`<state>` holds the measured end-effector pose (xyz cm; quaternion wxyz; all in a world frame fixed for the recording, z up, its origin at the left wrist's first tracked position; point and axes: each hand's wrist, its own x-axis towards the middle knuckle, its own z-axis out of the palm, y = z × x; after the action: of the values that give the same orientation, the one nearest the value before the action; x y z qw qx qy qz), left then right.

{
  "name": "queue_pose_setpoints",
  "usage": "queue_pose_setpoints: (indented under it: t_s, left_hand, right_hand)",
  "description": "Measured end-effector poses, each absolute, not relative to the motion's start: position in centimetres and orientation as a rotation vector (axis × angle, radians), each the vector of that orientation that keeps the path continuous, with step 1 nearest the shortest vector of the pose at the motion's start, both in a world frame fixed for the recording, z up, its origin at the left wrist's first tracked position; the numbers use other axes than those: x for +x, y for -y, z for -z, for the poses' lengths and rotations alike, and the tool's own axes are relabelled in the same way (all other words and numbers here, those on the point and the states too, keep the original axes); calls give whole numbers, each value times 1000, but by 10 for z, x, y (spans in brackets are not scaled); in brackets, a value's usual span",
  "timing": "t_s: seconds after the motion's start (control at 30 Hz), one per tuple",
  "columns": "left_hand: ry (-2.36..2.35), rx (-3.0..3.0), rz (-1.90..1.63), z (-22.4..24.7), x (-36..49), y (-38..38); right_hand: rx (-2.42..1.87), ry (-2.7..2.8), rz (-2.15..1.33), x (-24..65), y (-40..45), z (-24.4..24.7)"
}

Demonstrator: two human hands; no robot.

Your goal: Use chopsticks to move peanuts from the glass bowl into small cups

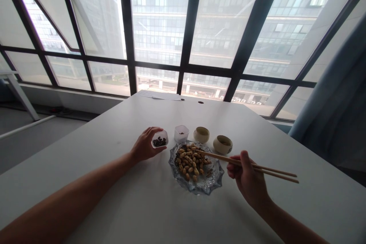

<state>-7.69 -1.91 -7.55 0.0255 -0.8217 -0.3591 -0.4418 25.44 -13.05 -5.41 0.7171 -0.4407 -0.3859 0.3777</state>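
Wooden chopsticks (214, 155), long axis slanting crosswise, point left at the peanuts (187, 162), pinched in the right hand's grip (248, 177). The left hand's grip (145, 145) curls around a clear cup (160, 134).

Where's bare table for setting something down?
The table between both forearms, this side of the glass bowl, is free; so is the stretch from the cups back to the paper. It's crowded around the bowl: cups, plastic tubs, left hand and chopsticks.

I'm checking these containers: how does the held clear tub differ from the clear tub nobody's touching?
The held tub is in the left hand; the untouched tub stands on the table. The held tub shows many dark pieces; the untouched tub, few. Both are small and translucent.
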Motion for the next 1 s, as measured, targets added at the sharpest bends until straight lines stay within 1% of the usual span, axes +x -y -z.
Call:
queue_pose_setpoints:
  t_s: [0.17, 0.33, 0.5, 0.63, 0.73, 0.87, 1.0]
  left_hand:
    - [1064, -2556, 1369, 74, -73, 19]
    - [1012, -2591, 1350, 74, -70, 19]
    - [986, -2575, 1389, 73, -72, 22]
    - [1034, -2615, 1365, 72, -73, 23]
    - [1047, -2625, 1351, 73, -73, 22]
    - [1108, -2613, 1346, 75, -73, 20]
    - [1184, -2608, 1326, 76, -74, 19]
  right_hand:
    - [-958, 991, -722, 248, 135, 40]
    - [-823, 1390, -492, 215, 133, 15]
    - [-749, 1742, -497, 171, 104, 6]
    - [-824, 1920, -463, 159, 80, 8]
    - [-882, 1834, -570, 169, 80, 7]
    - [-930, 1580, -717, 198, 101, -8]
    - [-1124, 1630, -923, 219, 127, -20]
